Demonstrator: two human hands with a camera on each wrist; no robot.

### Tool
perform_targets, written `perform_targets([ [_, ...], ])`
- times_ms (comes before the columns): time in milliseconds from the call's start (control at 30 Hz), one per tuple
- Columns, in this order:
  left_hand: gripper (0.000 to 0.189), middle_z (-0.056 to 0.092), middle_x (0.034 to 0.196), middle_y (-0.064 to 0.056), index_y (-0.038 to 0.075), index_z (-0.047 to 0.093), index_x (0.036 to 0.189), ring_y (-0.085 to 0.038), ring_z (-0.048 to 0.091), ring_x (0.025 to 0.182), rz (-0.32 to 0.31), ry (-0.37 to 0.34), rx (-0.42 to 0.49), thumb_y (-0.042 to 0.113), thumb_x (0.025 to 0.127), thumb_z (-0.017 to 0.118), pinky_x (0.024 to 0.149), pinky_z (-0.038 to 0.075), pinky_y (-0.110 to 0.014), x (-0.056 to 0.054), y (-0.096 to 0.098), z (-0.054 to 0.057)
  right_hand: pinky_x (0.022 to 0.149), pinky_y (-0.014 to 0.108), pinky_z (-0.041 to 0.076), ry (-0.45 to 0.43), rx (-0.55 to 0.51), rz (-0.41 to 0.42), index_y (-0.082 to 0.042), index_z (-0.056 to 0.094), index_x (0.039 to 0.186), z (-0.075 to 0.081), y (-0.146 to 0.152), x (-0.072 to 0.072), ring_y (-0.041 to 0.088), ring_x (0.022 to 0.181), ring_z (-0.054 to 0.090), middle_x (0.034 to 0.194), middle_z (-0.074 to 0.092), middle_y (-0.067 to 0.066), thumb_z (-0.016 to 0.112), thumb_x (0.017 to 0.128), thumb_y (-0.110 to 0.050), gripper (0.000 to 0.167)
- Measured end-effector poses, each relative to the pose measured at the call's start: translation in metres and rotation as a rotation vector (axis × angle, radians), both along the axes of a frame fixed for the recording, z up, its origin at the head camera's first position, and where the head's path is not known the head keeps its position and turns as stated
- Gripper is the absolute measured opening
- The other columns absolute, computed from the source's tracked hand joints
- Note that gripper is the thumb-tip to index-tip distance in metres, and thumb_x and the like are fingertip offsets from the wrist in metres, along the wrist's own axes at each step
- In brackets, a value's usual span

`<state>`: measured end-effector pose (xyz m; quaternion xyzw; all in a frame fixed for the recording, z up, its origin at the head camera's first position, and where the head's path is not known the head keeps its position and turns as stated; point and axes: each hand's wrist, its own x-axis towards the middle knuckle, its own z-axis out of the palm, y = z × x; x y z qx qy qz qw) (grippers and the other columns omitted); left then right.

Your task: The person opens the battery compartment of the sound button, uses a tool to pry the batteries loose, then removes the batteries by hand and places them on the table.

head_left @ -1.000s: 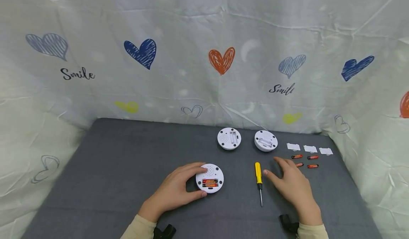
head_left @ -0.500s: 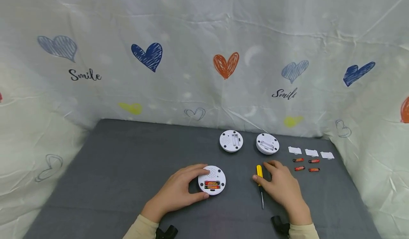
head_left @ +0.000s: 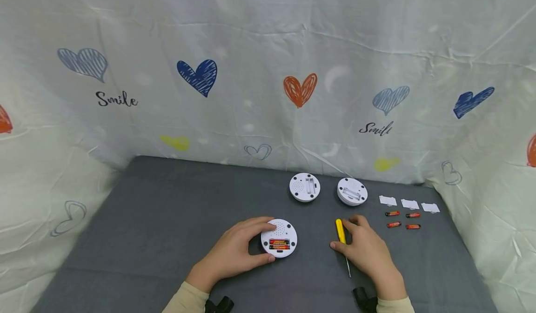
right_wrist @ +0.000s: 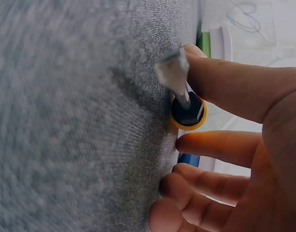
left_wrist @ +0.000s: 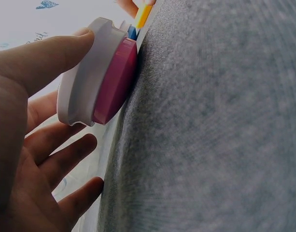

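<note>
My left hand (head_left: pixel 234 250) holds a round white device (head_left: pixel 281 229) by its edge, thumb at the near side and index finger over the far side. Its upturned face has speaker holes and a battery slot with two red batteries (head_left: pixel 279 244). From the left wrist view, the device shows a pink part (left_wrist: pixel 116 79) facing the table. My right hand (head_left: pixel 368 248) pinches a yellow-handled screwdriver (head_left: pixel 340 230) between thumb and index finger, low over the cloth. Its metal blade (right_wrist: pixel 173 72) points towards the right wrist camera; the other fingers are loosely curled.
Two similar round devices, one on the left (head_left: pixel 304 187) and one on the right (head_left: pixel 352 192), lie at the back with bare battery slots. White battery covers (head_left: pixel 410 204) and several loose red batteries (head_left: pixel 413 226) lie at the right on the grey cloth (head_left: pixel 180 201). A heart-printed curtain (head_left: pixel 251 48) hangs behind.
My right hand has moved left onto the screwdriver and now pinches its handle; the screwdriver has turned slightly. My left hand keeps its hold on the device. The head view has shifted a little.
</note>
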<state>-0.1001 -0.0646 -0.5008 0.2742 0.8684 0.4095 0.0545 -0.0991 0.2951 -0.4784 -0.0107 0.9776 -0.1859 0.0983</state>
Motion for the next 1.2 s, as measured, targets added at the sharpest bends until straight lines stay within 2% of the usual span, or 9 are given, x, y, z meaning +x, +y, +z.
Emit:
perform_targets([
  [133, 0.066, 0.056, 0.16, 0.011, 0.029, 0.069, 0.146, -0.016, 0.053, 0.148, 0.007, -0.01, -0.008, 0.044, 0.087, 0.094, 0.118, 0.047, -0.053, 0.001, 0.0, 0.001, 0.093, 0.059, 0.057, -0.016, -0.065, 0.009, 0.005, 0.067, 0.144, 0.0, -0.001, 0.0, 0.034, 0.11, 0.066, 0.141, 0.056, 0.022, 0.093, 0.088, -0.033, 0.073],
  [333, 0.066, 0.056, 0.16, 0.013, 0.03, 0.069, 0.146, -0.016, 0.053, 0.147, 0.015, -0.015, -0.012, 0.044, 0.086, 0.095, 0.119, 0.047, -0.052, 0.001, -0.001, 0.001, 0.095, 0.057, 0.056, -0.023, -0.118, 0.039, 0.007, 0.068, 0.142, 0.003, -0.003, 0.001, 0.035, 0.11, 0.064, 0.137, 0.056, 0.025, 0.093, 0.089, -0.019, 0.064],
  [600, 0.066, 0.057, 0.159, 0.011, 0.029, 0.069, 0.146, -0.015, 0.053, 0.147, 0.012, -0.008, -0.005, 0.044, 0.087, 0.095, 0.118, 0.047, -0.052, 0.001, -0.001, -0.001, 0.081, 0.044, 0.056, -0.019, -0.128, 0.059, 0.003, 0.073, 0.137, 0.006, -0.002, 0.001, 0.018, 0.085, 0.059, 0.133, 0.058, 0.018, 0.093, 0.088, -0.011, 0.055],
  [667, 0.066, 0.057, 0.159, 0.011, 0.029, 0.069, 0.146, -0.016, 0.053, 0.147, 0.012, -0.007, -0.005, 0.044, 0.087, 0.095, 0.118, 0.047, -0.053, 0.001, -0.001, -0.001, 0.08, 0.042, 0.055, -0.011, -0.136, 0.068, 0.002, 0.074, 0.135, 0.007, 0.0, 0.002, 0.015, 0.083, 0.057, 0.131, 0.06, 0.016, 0.093, 0.087, -0.009, 0.052],
  [800, 0.066, 0.057, 0.16, 0.01, 0.029, 0.069, 0.146, -0.017, 0.054, 0.147, 0.009, -0.004, -0.004, 0.043, 0.087, 0.095, 0.118, 0.047, -0.054, 0.002, 0.0, 0.0, 0.076, 0.038, 0.054, 0.014, -0.174, 0.069, 0.0, 0.075, 0.133, 0.008, 0.007, 0.002, 0.013, 0.081, 0.057, 0.125, 0.064, 0.011, 0.091, 0.088, -0.007, 0.048],
  [967, 0.066, 0.057, 0.16, 0.008, 0.028, 0.069, 0.146, -0.019, 0.054, 0.147, 0.001, 0.005, 0.001, 0.043, 0.087, 0.095, 0.117, 0.048, -0.054, 0.001, 0.0, -0.002, 0.068, 0.032, 0.054, 0.045, -0.258, 0.006, -0.002, 0.072, 0.134, 0.013, 0.012, 0.002, 0.013, 0.077, 0.06, 0.114, 0.07, 0.008, 0.087, 0.092, -0.004, 0.044],
  [1200, 0.067, 0.056, 0.16, 0.009, 0.028, 0.068, 0.147, -0.018, 0.054, 0.147, -0.002, 0.01, -0.009, 0.043, 0.087, 0.095, 0.118, 0.047, -0.053, 0.0, 0.0, -0.003, 0.079, 0.037, 0.055, 0.149, -0.365, -0.01, -0.009, 0.071, 0.125, 0.016, 0.011, 0.002, 0.016, 0.086, 0.062, 0.099, 0.069, -0.002, 0.086, 0.093, -0.004, 0.036],
])
